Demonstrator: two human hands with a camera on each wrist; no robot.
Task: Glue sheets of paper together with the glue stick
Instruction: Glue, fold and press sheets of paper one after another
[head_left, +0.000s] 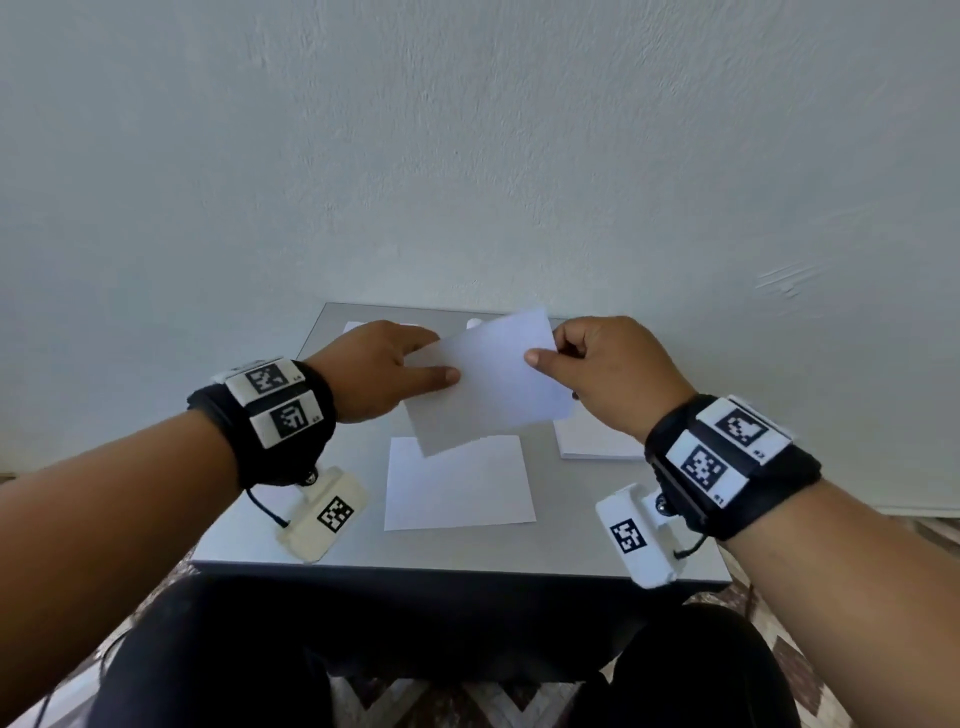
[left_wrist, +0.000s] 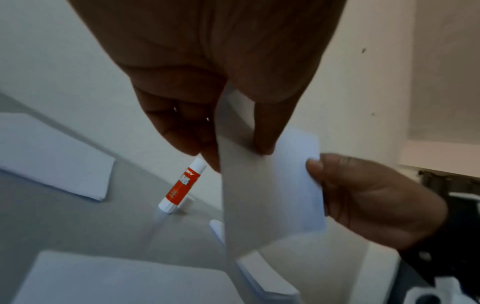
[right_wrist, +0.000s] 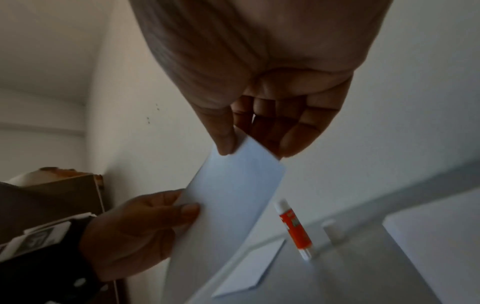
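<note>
A person's left hand (head_left: 382, 371) and right hand (head_left: 605, 371) each pinch an end of one white sheet (head_left: 491, 382), held tilted above a grey table (head_left: 249, 525). Three more papers lie there: far-left (left_wrist: 55, 156), centre (head_left: 457, 483), and a stack (head_left: 592, 441) at right. One orange glue stick (left_wrist: 183, 184) stands behind, its loose cap (right_wrist: 332, 230) blurred.

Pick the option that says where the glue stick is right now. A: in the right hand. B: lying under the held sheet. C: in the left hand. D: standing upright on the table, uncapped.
D: the glue stick stands on the table beside its cap, while both hands hold only the sheet.
</note>
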